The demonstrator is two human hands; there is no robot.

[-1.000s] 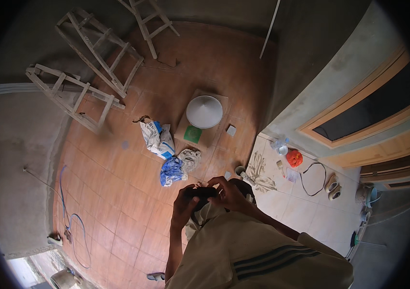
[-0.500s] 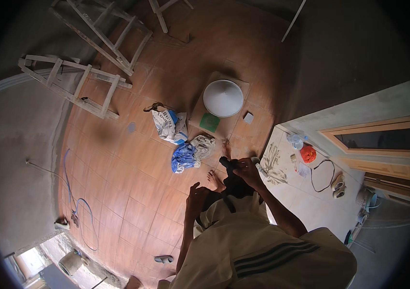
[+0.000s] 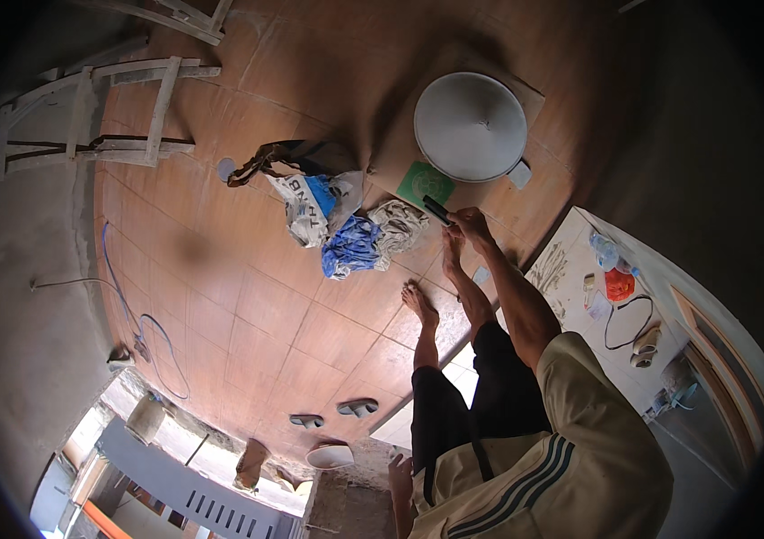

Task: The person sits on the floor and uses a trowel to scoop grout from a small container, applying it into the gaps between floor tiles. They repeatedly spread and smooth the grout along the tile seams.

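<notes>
My right hand (image 3: 469, 223) is stretched out ahead, low over the floor by my bare feet, its fingers closed on a slim dark object (image 3: 437, 210) whose exact kind I cannot make out. Just past that object lies a green square (image 3: 426, 184) on a cardboard sheet (image 3: 389, 160). A wide pale cone (image 3: 470, 126), shaped like a conical hat, rests on the same sheet. Beside my hip, my left hand (image 3: 401, 471) hangs with fingers loosely apart and nothing visible in it; part of it is hidden by my clothing.
Left of the cardboard lie a crumpled blue cloth (image 3: 351, 247), a greyish cloth (image 3: 398, 226) and a printed white bag (image 3: 305, 211). Wooden frames (image 3: 162, 112) stand at the far left. A blue hose (image 3: 121, 292) trails over the tiles. Slippers (image 3: 357, 407) sit near the doorway.
My right hand has gone from near my waist out toward the green square, carrying the dark object. My left hand has dropped from my lap to my side. The view has shifted and turned.
</notes>
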